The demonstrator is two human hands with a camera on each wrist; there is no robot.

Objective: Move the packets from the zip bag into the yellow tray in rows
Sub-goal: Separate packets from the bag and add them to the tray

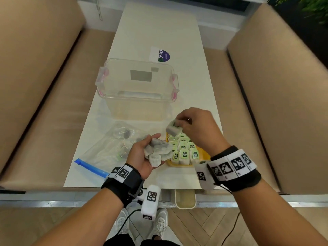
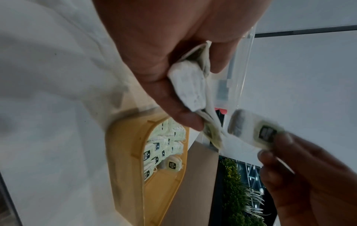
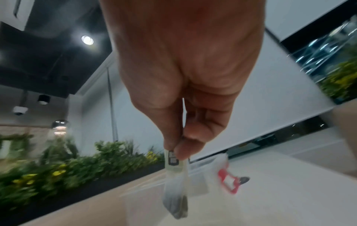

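Right hand [image 1: 195, 126] pinching one packet [image 1: 173, 128] by its top edge, held above the far end of the yellow tray [image 1: 204, 152]. Left hand [image 1: 142, 155] palm-up just left of the tray, fingers curled round a loose bundle of packets [image 1: 158, 153]. Rows of packets [image 1: 184, 148] already standing in the tray, labels up, right side partly bare. Zip bag [image 1: 110, 148] flat on the table [image 1: 159, 32] to the left, a few packets apparently left inside.

Likely trouble from here: a slack cupped grip letting the bundle spill onto the table or onto the rows; a careless drop knocking standing packets over and spoiling the lines; a packet snagging on a neighbour. Clear box [image 1: 136, 86] well beyond, no hazard.
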